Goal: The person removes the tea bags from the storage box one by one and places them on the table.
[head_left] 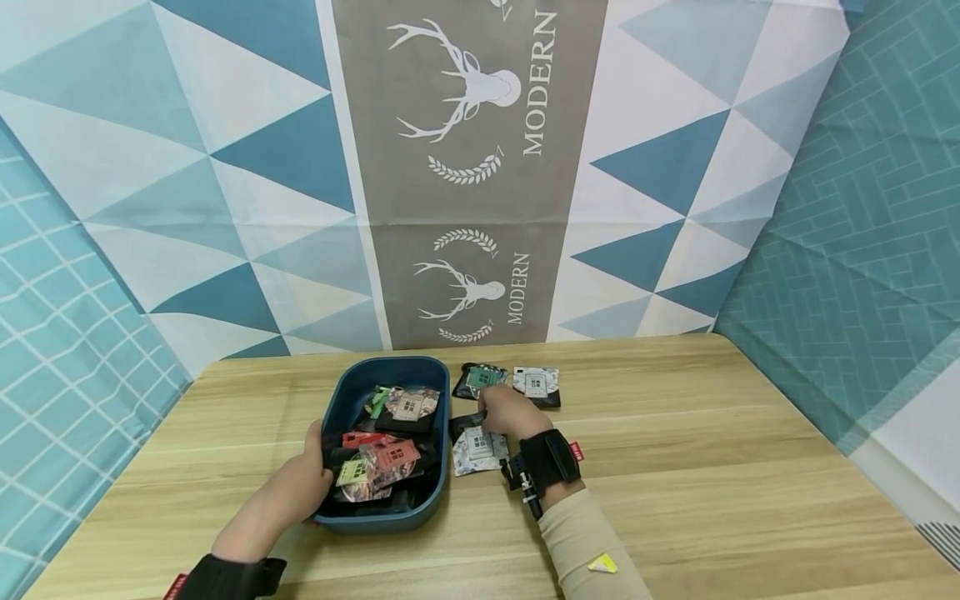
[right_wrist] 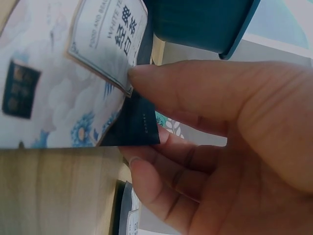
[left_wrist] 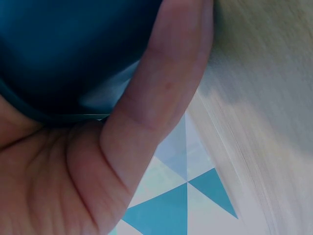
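A deep blue plastic bin (head_left: 382, 524) stands on the table, its left wall gripped by my left hand (head_left: 288, 490). In the left wrist view, a finger of that hand runs along the outside of the bin (left_wrist: 54, 54). My right hand (head_left: 513, 412) pinches the dark edge of a white tea packet (head_left: 478, 454), just right of the bin. Thumb and fingers hold this packet (right_wrist: 54, 93) in the right wrist view; its label reads "WHITE TE", the rest hidden. Inside the bin lie several tea packets, including a red-labelled one (head_left: 396, 454) and a beige-labelled one (head_left: 408, 407).
Behind my right hand lie a green-labelled packet (head_left: 482, 379) and a black-and-white packet (head_left: 537, 385). The wooden table (head_left: 712, 467) extends to both sides. Patterned cloth (head_left: 465, 175) hangs along its back edge.
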`<state>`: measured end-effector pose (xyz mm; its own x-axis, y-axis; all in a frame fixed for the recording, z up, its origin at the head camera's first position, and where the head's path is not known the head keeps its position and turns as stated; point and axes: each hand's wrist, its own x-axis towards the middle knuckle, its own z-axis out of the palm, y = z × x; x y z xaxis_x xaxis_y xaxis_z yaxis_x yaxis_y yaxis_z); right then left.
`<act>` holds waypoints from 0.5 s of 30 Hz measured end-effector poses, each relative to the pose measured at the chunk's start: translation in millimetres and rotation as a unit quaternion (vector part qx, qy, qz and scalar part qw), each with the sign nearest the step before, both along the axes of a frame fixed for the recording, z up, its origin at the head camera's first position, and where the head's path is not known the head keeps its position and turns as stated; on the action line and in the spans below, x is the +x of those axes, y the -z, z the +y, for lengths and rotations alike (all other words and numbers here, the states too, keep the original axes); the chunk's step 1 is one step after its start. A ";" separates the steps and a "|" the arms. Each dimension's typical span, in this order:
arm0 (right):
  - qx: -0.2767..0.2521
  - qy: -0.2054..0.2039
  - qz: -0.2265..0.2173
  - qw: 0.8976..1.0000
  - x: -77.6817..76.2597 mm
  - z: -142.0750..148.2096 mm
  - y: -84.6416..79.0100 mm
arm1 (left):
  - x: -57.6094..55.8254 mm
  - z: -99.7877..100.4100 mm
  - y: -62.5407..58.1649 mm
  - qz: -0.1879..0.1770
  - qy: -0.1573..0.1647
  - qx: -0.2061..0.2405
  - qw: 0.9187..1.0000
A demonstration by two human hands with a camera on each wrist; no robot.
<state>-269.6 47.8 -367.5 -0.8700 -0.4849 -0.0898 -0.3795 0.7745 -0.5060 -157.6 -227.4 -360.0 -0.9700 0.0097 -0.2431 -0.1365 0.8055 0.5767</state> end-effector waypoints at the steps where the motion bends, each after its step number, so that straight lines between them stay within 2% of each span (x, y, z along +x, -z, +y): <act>1: 0.000 -0.001 0.001 1.000 0.2 0.2 0.1 | -0.1 -0.1 0.1 0.000 0.000 -0.001 1.000; 11: 0.012 0.001 0.016 1.000 0.6 0.6 -0.9 | 0.8 0.2 -0.3 -0.002 0.001 -0.004 1.000; 15: 0.010 -0.007 0.017 1.000 3.6 -3.1 -8.1 | 1.0 0.0 -0.5 -0.002 0.001 -0.003 1.000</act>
